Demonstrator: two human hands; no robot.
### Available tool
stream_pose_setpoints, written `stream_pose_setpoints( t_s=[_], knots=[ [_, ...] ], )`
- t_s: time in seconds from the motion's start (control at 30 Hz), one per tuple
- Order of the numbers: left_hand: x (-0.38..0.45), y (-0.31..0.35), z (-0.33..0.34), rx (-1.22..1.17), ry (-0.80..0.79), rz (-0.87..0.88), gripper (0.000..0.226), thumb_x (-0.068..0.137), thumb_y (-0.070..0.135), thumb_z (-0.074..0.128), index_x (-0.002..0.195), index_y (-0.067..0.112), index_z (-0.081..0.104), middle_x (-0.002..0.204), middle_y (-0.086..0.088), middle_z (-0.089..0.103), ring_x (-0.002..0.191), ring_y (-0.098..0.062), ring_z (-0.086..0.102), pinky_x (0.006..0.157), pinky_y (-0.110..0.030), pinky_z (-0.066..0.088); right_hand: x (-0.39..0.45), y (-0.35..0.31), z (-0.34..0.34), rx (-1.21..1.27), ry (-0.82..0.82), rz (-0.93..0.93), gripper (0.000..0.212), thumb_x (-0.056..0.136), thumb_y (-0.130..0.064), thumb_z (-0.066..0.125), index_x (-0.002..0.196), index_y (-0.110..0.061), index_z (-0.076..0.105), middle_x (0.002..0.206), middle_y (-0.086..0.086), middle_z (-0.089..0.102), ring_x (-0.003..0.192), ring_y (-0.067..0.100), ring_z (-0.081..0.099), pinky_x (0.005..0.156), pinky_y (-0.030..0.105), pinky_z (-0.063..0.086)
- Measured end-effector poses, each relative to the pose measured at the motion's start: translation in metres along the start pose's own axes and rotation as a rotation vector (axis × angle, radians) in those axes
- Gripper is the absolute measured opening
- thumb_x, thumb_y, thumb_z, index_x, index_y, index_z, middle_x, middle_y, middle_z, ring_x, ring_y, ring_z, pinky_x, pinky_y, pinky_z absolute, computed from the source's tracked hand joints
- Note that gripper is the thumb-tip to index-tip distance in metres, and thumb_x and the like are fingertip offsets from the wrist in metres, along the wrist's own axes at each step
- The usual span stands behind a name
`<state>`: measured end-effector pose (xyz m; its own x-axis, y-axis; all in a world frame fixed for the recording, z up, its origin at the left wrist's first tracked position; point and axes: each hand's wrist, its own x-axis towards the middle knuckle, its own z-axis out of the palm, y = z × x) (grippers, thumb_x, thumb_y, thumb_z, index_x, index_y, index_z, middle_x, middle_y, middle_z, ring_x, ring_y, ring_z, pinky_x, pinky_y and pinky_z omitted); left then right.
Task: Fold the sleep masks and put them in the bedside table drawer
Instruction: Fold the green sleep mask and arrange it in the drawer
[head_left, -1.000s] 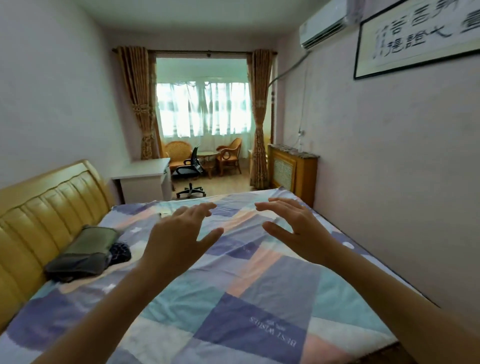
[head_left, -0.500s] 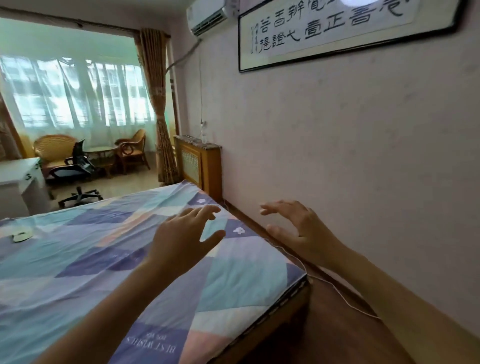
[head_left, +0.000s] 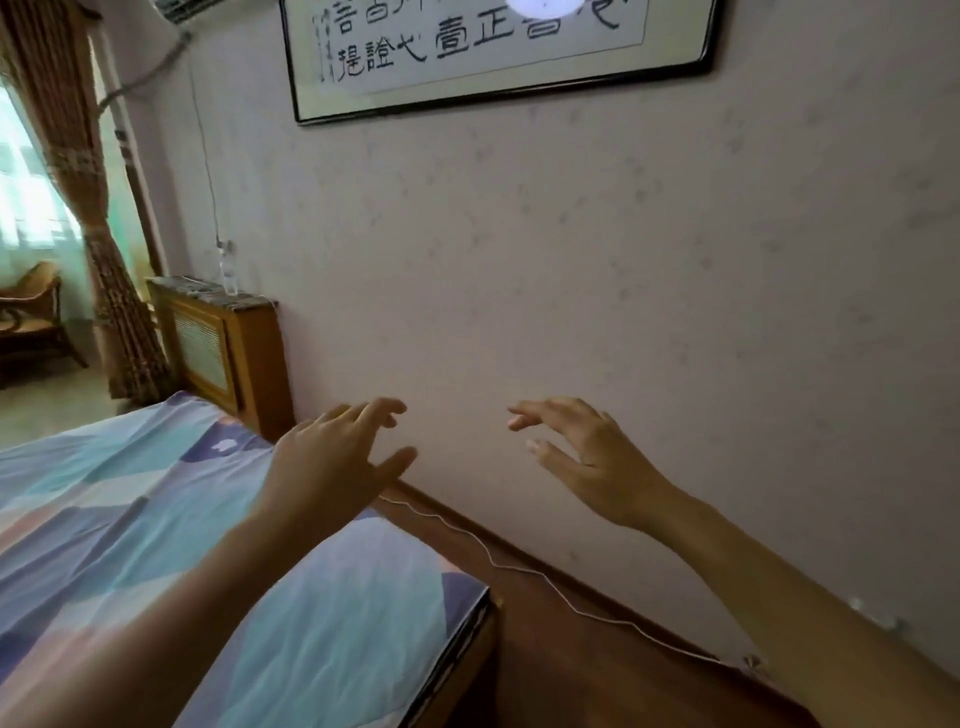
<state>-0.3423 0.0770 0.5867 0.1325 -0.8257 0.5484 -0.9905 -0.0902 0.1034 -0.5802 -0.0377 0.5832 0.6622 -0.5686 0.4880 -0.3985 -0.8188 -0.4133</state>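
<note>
My left hand (head_left: 332, 462) hovers in the air over the foot corner of the bed (head_left: 130, 545), fingers spread and relaxed, holding nothing. My right hand (head_left: 587, 457) is raised in front of the pale wall, fingers loosely spread, also holding nothing. No sleep mask and no bedside table drawer appear in this view.
A patchwork sheet covers the bed. Between bed and wall runs a narrow strip of wooden floor (head_left: 571, 665) with a thin white cable (head_left: 519, 569) lying on it. A wooden radiator cover (head_left: 223, 348) stands against the wall, a brown curtain (head_left: 88, 208) beside it, framed calligraphy (head_left: 493, 47) above.
The view has swung right, from the headboard and pillow end of the bed to the wall and the bed's foot corner. Both hands stay raised, spread and holding nothing.
</note>
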Motion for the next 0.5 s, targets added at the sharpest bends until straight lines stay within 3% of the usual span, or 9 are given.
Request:
stream_pose_setpoints(
  t_s=[0.27,0.5],
  knots=[
    [0.113,-0.003,0.075,-0.003,-0.034,0.107,0.055,0.086,0.064,0.043,0.134,0.037,0.040,0.124,0.018,0.060,0.113,-0.008,0.057,0.083,-0.032,0.052,0.059,0.082,-0.021,-0.051,0.051,0.089,0.040,0.092,-0.037,0.041,0.131,-0.036,0.048,0.118,-0.022,0.058,0.120,-0.003,0.044,0.109,0.036,0.032],
    [0.209,0.016,0.149,-0.034,-0.033,0.167,0.050,0.086,0.062,0.045,0.129,0.035,0.047,0.119,0.019,0.062,0.107,-0.006,0.060,0.080,-0.029,0.051,0.114,0.186,-0.030,-0.037,0.057,0.118,0.037,0.092,-0.041,0.042,0.129,-0.041,0.047,0.118,-0.025,0.057,0.122,-0.004,0.043,0.108,0.036,0.035]
  ],
)
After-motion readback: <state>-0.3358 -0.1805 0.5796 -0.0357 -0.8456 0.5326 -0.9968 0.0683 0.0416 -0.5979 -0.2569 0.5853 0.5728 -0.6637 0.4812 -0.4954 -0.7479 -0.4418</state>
